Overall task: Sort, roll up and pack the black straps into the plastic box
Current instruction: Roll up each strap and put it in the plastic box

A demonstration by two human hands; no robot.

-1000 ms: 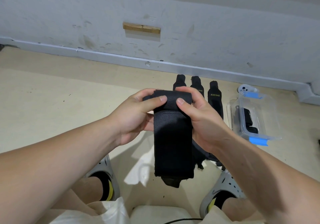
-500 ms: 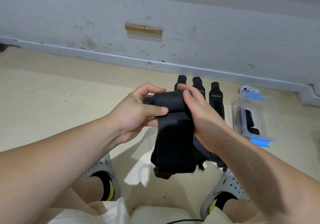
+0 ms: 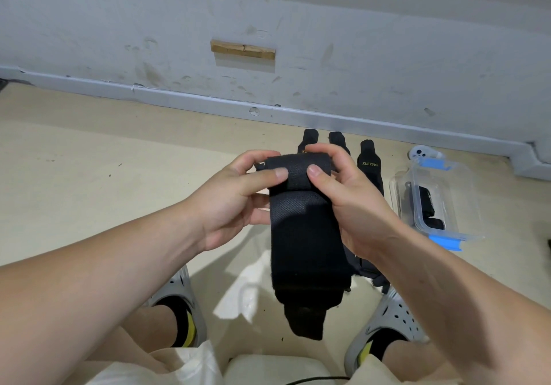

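Rolling is the step I judge to be in hand. My left hand (image 3: 238, 196) and right hand (image 3: 354, 205) both pinch the rolled top of one strap (image 3: 304, 235), thumbs (image 3: 278, 173) pressing its front, and hold it in the air above the floor (image 3: 119, 175). Its long tail hangs free below. Three more straps (image 3: 369, 167) lie side by side toward the floor's far edge, by the wall (image 3: 357, 56). The box (image 3: 459, 181) sits just right of them, with black pieces showing inside. The risk I see is that the roll looks only a turn or so thick, so easing either thumb could let it spring loose. Uneven turning between my hands would skew it into a cone that packs badly.
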